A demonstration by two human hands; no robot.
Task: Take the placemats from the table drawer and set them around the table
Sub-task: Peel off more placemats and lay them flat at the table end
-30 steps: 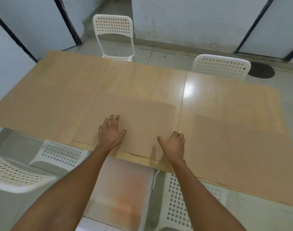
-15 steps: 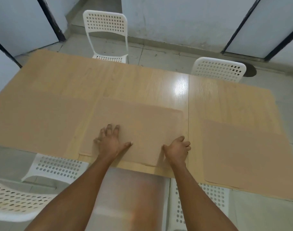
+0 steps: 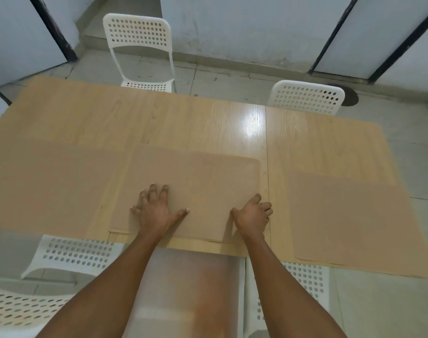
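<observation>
A tan textured placemat (image 3: 203,181) lies at the near middle of the light wooden table (image 3: 183,123), with the edge of another mat showing under its near side. My left hand (image 3: 157,211) presses flat on it, fingers spread. My right hand (image 3: 253,214) sits at its near right corner, thumb on the mat and fingers curled at its edge. A second placemat (image 3: 354,220) lies at the near right of the table. A third placemat (image 3: 49,184) lies at the near left.
Two white perforated chairs stand on the far side, one at the left (image 3: 137,45) and one at the right (image 3: 305,96). More white chairs (image 3: 71,254) are tucked under the near edge. A frosted panel (image 3: 188,289) hangs below the table between my arms.
Both hands stay on the middle placemat. My left fingers have spread wider and my right hand has closed in on the mat's corner. My view has moved closer over the table.
</observation>
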